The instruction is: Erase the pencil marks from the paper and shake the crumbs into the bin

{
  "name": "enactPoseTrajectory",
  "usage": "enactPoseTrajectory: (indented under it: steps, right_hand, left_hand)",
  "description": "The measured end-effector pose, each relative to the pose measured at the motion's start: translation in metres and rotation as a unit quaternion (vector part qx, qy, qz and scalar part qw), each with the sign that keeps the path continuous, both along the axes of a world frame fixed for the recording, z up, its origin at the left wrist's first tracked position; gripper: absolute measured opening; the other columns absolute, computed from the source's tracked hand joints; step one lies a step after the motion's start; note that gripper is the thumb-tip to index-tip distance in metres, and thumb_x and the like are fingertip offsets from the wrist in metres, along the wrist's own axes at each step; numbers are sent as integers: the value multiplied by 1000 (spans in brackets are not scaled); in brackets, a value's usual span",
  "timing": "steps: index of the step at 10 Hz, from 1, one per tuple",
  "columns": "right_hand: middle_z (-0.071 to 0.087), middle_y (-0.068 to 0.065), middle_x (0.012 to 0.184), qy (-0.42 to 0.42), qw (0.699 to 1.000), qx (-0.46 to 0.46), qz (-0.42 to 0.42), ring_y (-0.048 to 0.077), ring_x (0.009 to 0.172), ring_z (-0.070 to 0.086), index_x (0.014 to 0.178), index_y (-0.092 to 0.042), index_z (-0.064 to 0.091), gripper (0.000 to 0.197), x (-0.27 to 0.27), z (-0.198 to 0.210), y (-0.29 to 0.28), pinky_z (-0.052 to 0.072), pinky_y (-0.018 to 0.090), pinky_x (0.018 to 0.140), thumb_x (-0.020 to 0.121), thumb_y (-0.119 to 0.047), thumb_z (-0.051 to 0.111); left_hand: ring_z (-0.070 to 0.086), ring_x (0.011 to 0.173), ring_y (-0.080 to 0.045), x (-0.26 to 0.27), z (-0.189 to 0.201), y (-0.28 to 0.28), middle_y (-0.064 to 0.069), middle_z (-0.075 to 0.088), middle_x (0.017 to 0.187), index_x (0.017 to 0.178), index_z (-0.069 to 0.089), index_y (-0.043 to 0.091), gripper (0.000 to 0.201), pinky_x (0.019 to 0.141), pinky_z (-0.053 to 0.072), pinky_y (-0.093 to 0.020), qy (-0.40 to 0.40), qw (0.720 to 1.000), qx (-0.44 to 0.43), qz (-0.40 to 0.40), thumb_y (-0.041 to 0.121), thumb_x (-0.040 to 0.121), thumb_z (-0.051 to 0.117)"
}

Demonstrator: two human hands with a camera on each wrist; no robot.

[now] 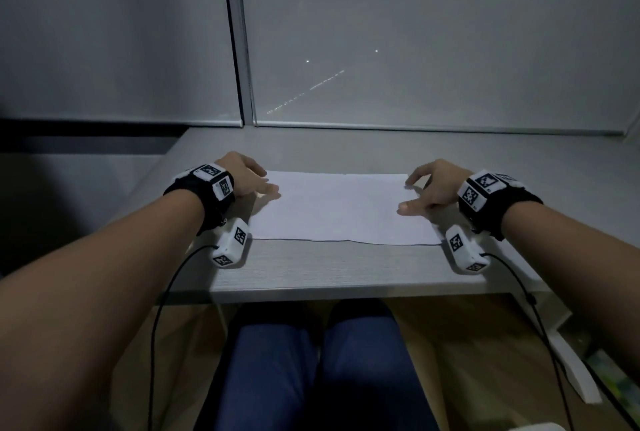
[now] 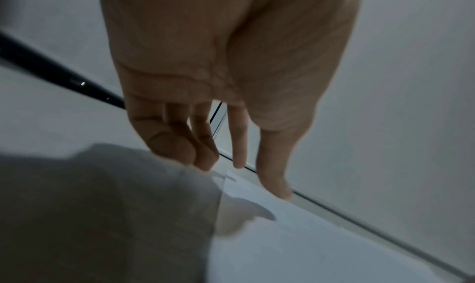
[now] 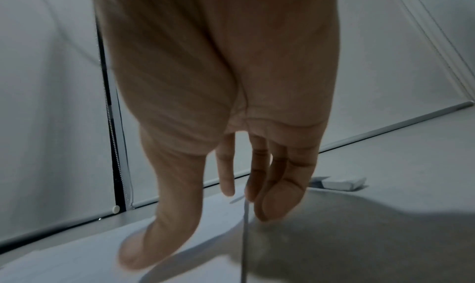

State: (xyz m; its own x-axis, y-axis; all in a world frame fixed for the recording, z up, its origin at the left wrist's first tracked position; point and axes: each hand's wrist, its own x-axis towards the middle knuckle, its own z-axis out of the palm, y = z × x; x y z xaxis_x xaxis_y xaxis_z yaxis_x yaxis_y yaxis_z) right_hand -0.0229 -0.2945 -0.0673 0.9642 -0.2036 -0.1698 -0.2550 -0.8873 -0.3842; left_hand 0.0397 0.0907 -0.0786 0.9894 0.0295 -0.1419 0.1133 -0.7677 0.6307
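A white sheet of paper (image 1: 339, 208) lies flat on the grey table (image 1: 329, 267); any pencil marks on it are too faint to see. My left hand (image 1: 268, 181) is at the sheet's left edge, thumb on the paper and fingers at the far left corner. The left wrist view shows that hand (image 2: 244, 165) with relaxed fingers just over the paper (image 2: 308, 246). My right hand (image 1: 414, 195) mirrors it at the right edge. In the right wrist view its fingertips (image 3: 253, 196) touch the paper's edge and the thumb (image 3: 144, 253) hovers over the sheet (image 3: 64, 267). A white eraser (image 3: 343, 182) lies beyond the fingers.
Closed grey roller blinds (image 1: 415, 32) stand behind the table's far edge, with a bead chain (image 3: 117, 165) hanging between them. My knees are under the table's front edge. A white table leg (image 1: 571, 371) slants down at the right. No bin shows in any view.
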Motion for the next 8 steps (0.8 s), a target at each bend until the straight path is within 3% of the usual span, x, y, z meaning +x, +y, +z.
enactPoseTrajectory:
  steps: [1, 2, 3, 4, 5, 6, 7, 8]
  right_hand:
    - [63, -13, 93, 36, 999, 15, 29, 21, 99, 64, 132, -28, 70, 76, -5, -1, 7, 44, 28, 92, 65, -45, 101]
    - [61, -14, 92, 27, 999, 25, 32, 21, 102, 62, 136, -25, 69, 78, -3, -4, 12, 40, 26, 94, 66, -38, 101]
    - [60, -16, 89, 24, 999, 32, 33, 19, 101, 61, 136, -25, 69, 78, -2, -4, 12, 39, 26, 94, 66, -37, 101]
    - [58, -16, 86, 23, 998, 53, 27, 8, 84, 61, 136, -22, 68, 77, -4, -2, 14, 38, 25, 92, 67, -32, 101]
    - [57, -16, 84, 20, 998, 60, 24, 13, 89, 62, 136, -22, 68, 78, -4, -1, 14, 41, 25, 88, 66, -33, 102]
    - [60, -15, 84, 16, 996, 79, 23, 4, 79, 60, 133, -23, 67, 77, -9, 3, 15, 41, 22, 66, 65, -38, 102]
    - [64, -11, 85, -8, 996, 84, 16, 2, 76, 59, 127, -17, 67, 75, -7, 12, 11, 46, 27, 76, 67, -51, 98]
    - [77, 4, 96, -81, 994, 64, 38, 13, 72, 67, 115, -15, 76, 64, -13, 9, 5, 57, 35, 81, 72, -60, 91]
  left_hand:
    - [58, 109, -22, -9, 0, 1, 0, 67, 128, 129, 75, 30, 66, 93, 44, -29, 42, 998, 23, -34, 47, 69, 97]
    - [56, 112, -23, -13, 0, 6, -2, 62, 147, 136, 72, 33, 75, 97, 45, -30, 54, 997, 41, -41, 47, 67, 98]
    - [56, 113, -24, -13, 1, 9, -3, 61, 147, 135, 72, 33, 74, 97, 46, -32, 54, 997, 35, -42, 46, 66, 98]
    - [55, 115, -24, -15, 2, 9, -3, 61, 147, 134, 72, 31, 74, 102, 47, -34, 59, 997, 21, -35, 42, 67, 99]
    - [57, 113, -25, -16, 3, 9, -5, 62, 144, 134, 72, 29, 72, 95, 47, -32, 64, 997, 6, -37, 39, 68, 99]
    - [59, 110, -25, -20, 7, 7, -3, 65, 129, 136, 70, 25, 71, 92, 46, -30, 49, 998, -27, -24, 40, 72, 97]
    - [71, 91, -27, -19, 18, 6, -7, 75, 102, 128, 71, 18, 54, 81, 51, -27, -16, 999, -29, -14, 44, 83, 89]
    - [70, 58, -20, -30, 27, 0, -6, 76, 70, 108, 77, 14, 25, 61, 58, -28, -83, 993, -43, -78, 32, 92, 82]
